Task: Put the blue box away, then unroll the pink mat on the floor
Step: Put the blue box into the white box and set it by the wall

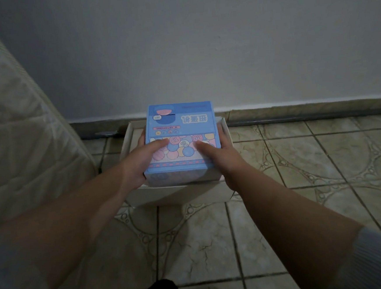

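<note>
A blue box (179, 122) printed with pastel numbered balls sits in the middle of the head view, inside or just above an open white cardboard box (179, 194) on the tiled floor. My left hand (141, 163) grips its left side, thumb on top. On the right side my right hand (220, 158) holds it the same way. The pink mat is not in view.
A quilted mattress (17, 126) leans along the left. The grey wall (222, 46) and a dark baseboard (296, 113) run right behind the white box. Patterned floor tiles (311, 157) spread to the right and toward me.
</note>
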